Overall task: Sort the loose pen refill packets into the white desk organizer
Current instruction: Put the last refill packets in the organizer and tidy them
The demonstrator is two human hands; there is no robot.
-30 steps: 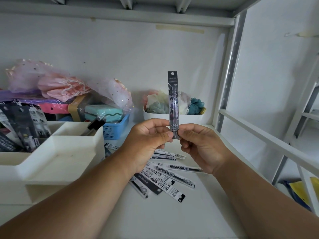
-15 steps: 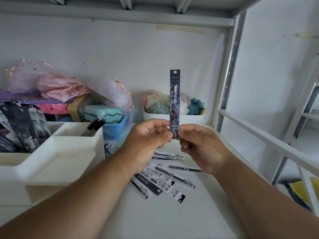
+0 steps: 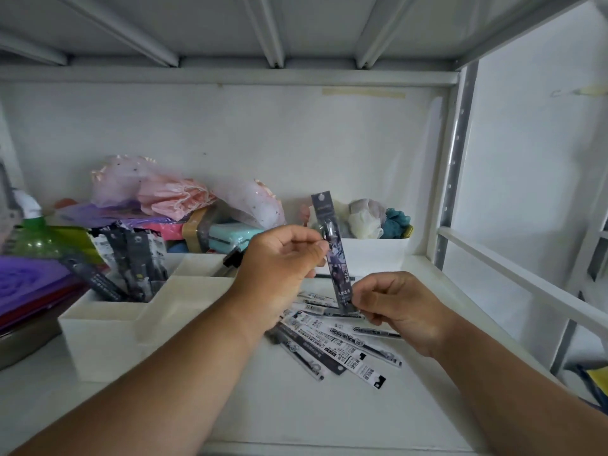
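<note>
Both hands were raised over the white shelf, sharing one dark refill packet held nearly upright, top leaning slightly left. Left hand pinched the packet's upper-middle between thumb and fingertips, fingers curled. Right hand pinched the bottom end, fingers curled round it too. The packet was in the air, above the loose pile and to the right of the white desk organizer, not touching either. Loose refill packets lay fanned on the shelf under and between the hands, overlapping one another, mostly white-labelled with some dark ones; the far ones were partly hidden by the right hand. The organizer sat on the shelf left of the pile, stepped compartments; its rear left compartment held upright dark packets, leaning at different angles. The front, lower compartments looked unfilled as far as visible, partly blocked by the left forearm. A black item poked out at the organizer's back right corner, too blurred to identify. Behind: a white bin with fluffy white and teal items, touching the back wall area; a mint-green case; pink and sheer wrapped stuff piled on top of clutter. Far left: purple folder, green bottle. Metal shelf upright at right.
</note>
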